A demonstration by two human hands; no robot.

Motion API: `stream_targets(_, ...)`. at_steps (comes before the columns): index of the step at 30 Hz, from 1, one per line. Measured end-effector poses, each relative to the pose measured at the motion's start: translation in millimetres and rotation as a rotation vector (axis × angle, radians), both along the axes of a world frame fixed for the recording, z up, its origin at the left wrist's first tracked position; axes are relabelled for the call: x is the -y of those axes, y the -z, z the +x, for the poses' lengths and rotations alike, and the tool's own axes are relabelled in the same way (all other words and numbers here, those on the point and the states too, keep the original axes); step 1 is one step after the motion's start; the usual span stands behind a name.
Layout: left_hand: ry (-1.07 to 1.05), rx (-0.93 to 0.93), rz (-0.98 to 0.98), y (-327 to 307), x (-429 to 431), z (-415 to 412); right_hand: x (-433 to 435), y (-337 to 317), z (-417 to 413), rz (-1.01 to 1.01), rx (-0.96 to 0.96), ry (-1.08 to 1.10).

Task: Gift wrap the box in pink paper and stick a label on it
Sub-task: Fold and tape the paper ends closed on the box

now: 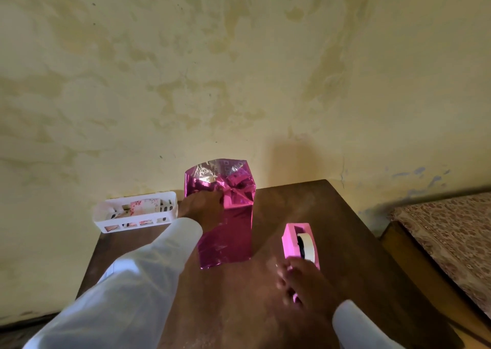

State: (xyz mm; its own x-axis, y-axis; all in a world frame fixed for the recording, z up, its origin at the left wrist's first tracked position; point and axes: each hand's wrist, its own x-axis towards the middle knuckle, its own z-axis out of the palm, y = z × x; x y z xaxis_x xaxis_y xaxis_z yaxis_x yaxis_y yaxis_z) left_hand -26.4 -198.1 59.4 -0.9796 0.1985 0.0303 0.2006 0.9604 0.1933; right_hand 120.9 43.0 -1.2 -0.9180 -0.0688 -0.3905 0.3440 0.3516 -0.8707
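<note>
Tall box in shiny pink paper stands upright, long axis vertical, near the table's far edge. L hand has its fingers curled over the box's top left edge, pinning the folded flaps. R hand is blurred, so can't tell if it's spread or pinching; it's at the near end of a pink tape dispenser beside the box, toward the R edge. Tape likely has to travel up and left from the R hand to the flaps; a white basket w/ cards sits at the far L corner.
</note>
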Motion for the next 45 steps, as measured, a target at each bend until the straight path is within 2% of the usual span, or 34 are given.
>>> stream_targets(5,-0.019,0.032,0.023,-4,-1,4,51,-80,-74,-0.142,-0.307,-0.123)
stream_targets(8,-0.022,0.028,0.024,-4,0,4,76,-102,-115,-0.133,-0.380,-0.118)
stream_targets(11,-0.012,0.009,0.028,-2,1,3,93,-103,-141,-0.180,-0.334,-0.100)
stream_targets(18,-0.068,0.024,0.093,0,6,-2,107,-90,-166,-0.138,-0.287,-0.055)
stream_targets(27,-0.087,0.092,0.155,-5,6,-8,100,-81,-182,-0.092,-0.243,-0.107)
stream_targets(34,-0.158,0.075,0.461,-6,12,-9,99,-81,-182,-0.064,-0.237,-0.117)
stream_targets(39,-0.279,-0.046,0.703,-12,14,-6,103,-81,-182,0.034,-0.272,-0.157)
stream_targets(45,-0.261,-0.002,1.003,-16,11,-16,105,-82,-181,0.078,-0.281,-0.180)
